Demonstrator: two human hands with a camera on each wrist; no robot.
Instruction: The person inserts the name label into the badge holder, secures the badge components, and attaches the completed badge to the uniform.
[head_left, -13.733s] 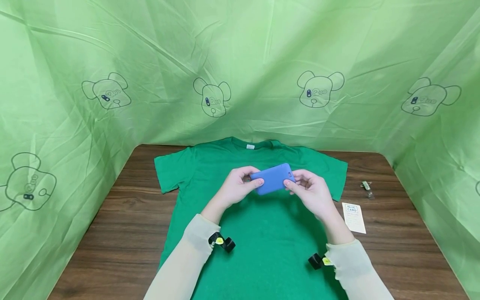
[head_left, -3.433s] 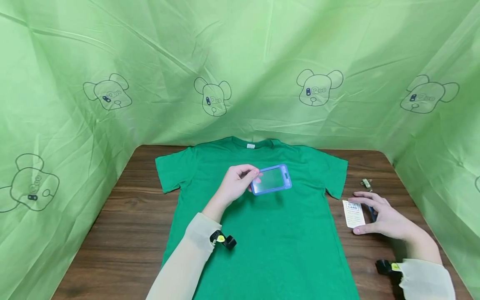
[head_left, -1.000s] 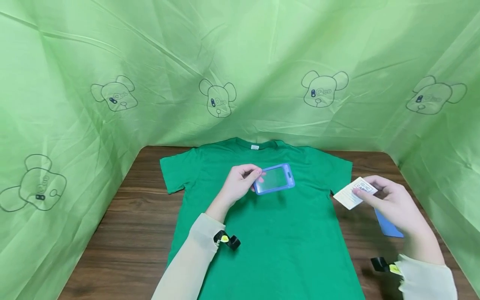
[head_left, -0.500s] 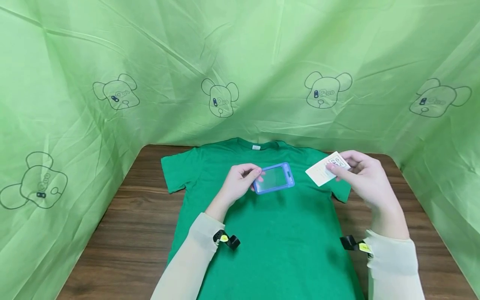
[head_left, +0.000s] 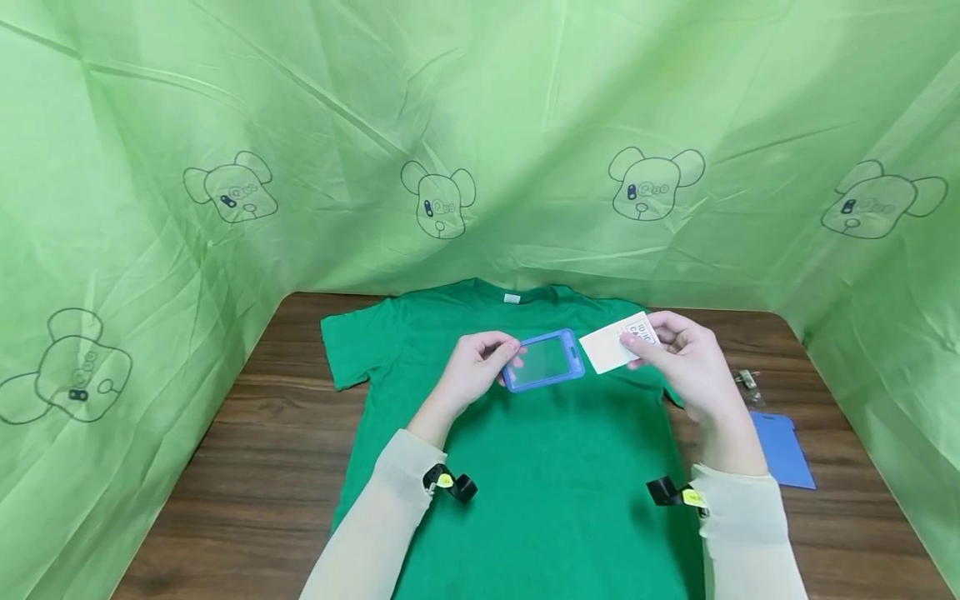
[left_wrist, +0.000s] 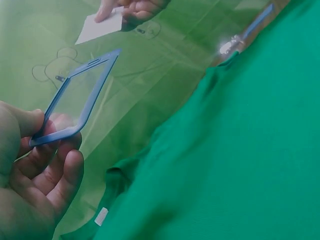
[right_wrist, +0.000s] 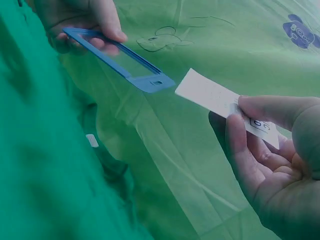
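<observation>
My left hand (head_left: 474,367) pinches the near corner of a blue-framed clear badge holder (head_left: 543,362), holding it above the shirt. Its slotted end points right, and the window is see-through in the left wrist view. Between thumb and fingers my right hand (head_left: 690,358) grips a white paper card (head_left: 611,343) printed "ID/IC CARD". The card's free edge faces the slotted end of the badge holder (right_wrist: 120,60), with a small gap between them. Under both hands a green T-shirt (head_left: 517,483) lies spread out, collar at the far side.
A blue flat panel (head_left: 783,450) lies on the wooden table (head_left: 840,533) at the right, partly behind my right forearm. Just beyond it sits a small metal clip (head_left: 747,382). Green cloth walls (head_left: 525,125) enclose the back and sides.
Since earlier, the blue panel came off the holder and was laid at the right. My right hand picked up the card and carried it left to the holder; my left hand stays nearly still.
</observation>
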